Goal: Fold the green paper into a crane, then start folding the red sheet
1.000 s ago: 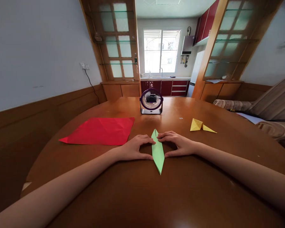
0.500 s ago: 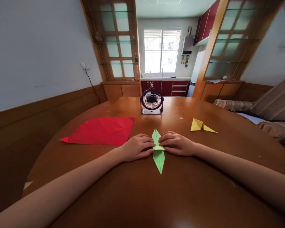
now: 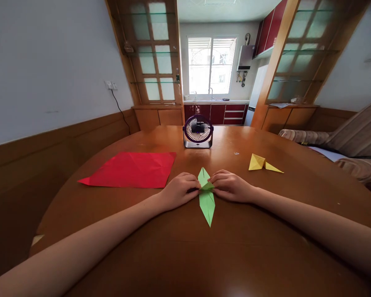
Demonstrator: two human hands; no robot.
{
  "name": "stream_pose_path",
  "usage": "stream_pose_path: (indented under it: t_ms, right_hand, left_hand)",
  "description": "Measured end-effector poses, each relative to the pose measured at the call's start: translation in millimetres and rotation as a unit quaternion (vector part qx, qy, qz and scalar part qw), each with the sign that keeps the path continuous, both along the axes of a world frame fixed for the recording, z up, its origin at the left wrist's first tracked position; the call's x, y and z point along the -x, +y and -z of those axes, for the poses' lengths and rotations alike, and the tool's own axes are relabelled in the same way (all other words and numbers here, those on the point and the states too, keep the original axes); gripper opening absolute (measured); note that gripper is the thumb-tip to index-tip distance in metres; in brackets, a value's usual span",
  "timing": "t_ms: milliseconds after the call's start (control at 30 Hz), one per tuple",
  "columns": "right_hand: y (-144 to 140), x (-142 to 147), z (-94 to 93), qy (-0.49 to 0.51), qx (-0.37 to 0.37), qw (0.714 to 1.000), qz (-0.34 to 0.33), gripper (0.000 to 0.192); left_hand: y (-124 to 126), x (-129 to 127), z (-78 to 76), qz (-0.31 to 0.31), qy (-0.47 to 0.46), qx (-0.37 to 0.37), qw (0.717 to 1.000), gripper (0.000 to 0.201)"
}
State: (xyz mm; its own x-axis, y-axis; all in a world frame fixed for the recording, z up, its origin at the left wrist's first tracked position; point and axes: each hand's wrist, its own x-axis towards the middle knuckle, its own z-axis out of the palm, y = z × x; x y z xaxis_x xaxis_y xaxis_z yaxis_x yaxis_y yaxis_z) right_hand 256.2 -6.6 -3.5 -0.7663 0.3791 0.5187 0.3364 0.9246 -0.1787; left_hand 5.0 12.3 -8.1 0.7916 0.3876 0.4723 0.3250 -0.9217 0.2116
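Observation:
A narrow green folded paper (image 3: 207, 202) lies on the brown wooden table (image 3: 235, 247), its long axis pointing away from me. My left hand (image 3: 179, 190) pinches its left side near the middle. On the opposite side my right hand (image 3: 230, 186) pinches the same spot. Between the fingertips a small flap of the green paper stands raised. The far tip and the near tip of the paper show beyond my fingers.
A flat creased red paper sheet (image 3: 132, 169) lies to the left. A yellow folded paper (image 3: 261, 163) sits to the right. A small purple desk fan (image 3: 198, 131) stands behind the green paper. A striped sofa (image 3: 352, 140) borders the table's right side.
Both hands closed in from resting beside the green paper to pinching its middle. A flap rose and folded across the paper between my fingers.

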Motion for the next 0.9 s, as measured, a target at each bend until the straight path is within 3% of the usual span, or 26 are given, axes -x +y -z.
stream_pose_path:
  t_ms: [267, 633, 833, 900]
  right_hand:
    - [-1, 2, -2.6, 0.021, 0.052, 0.997, 0.052, 0.019]
    - [8, 4, 7.9, 0.112, 0.207, 0.968, 0.083, 0.025]
    - [8, 6, 6.3, 0.122, 0.234, 0.957, 0.116, 0.034]
    - [9, 7, 6.6, 0.120, 0.231, 0.958, 0.124, 0.036]
  left_hand:
    - [2, -7, -2.1, -0.063, -0.061, 0.129, 0.988, 0.011]
    - [7, -12, 7.2, -0.141, -0.120, 0.246, 0.951, 0.014]
    - [8, -14, 10.2, -0.146, -0.188, 0.296, 0.925, 0.046]
    - [10, -14, 11.0, -0.153, -0.190, 0.304, 0.921, 0.048]
